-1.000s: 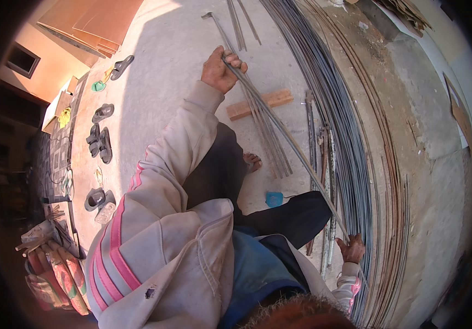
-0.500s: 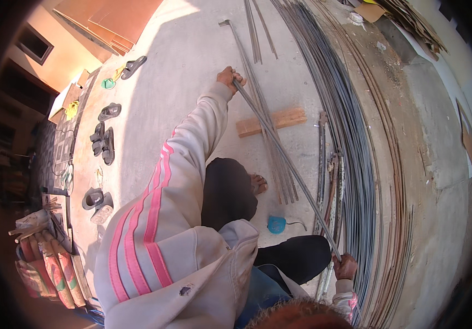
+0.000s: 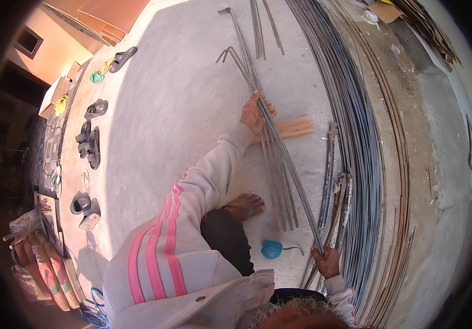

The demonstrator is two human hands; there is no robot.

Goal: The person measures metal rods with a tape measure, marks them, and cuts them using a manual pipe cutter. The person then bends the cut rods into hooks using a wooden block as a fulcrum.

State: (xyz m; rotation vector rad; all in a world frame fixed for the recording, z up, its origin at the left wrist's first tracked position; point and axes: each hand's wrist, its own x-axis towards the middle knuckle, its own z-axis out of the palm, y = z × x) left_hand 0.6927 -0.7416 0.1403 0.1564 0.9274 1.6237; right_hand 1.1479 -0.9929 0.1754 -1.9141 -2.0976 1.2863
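**Long steel rod held at two points above a concrete floor**

A long, thin steel rod (image 3: 288,170) is gripped at two places. The left hand (image 3: 255,112) is stretched far forward and closed around the rod near its upper part, just where it crosses a flat wooden block (image 3: 293,128) lying on the concrete floor (image 3: 175,109). The right hand (image 3: 326,260) is kept close to the body and clamped around the rod's lower end. The two hands are well apart, with the rod running diagonally between them.

Under the held rod, a small bundle of cut rods (image 3: 280,181) is laid on the floor, partly across the wooden block. Further ahead, several rods with bent, hooked ends (image 3: 236,41) are seen. To the right, a broad stack of long steel bars (image 3: 357,137) is laid lengthwise, with rustier bars beyond it. A small blue tape measure (image 3: 272,249) lies on the floor just left of the right hand. A bare foot (image 3: 244,205) is planted near the bundle. Along the left edge of the floor, several pairs of sandals (image 3: 90,140) are set out.
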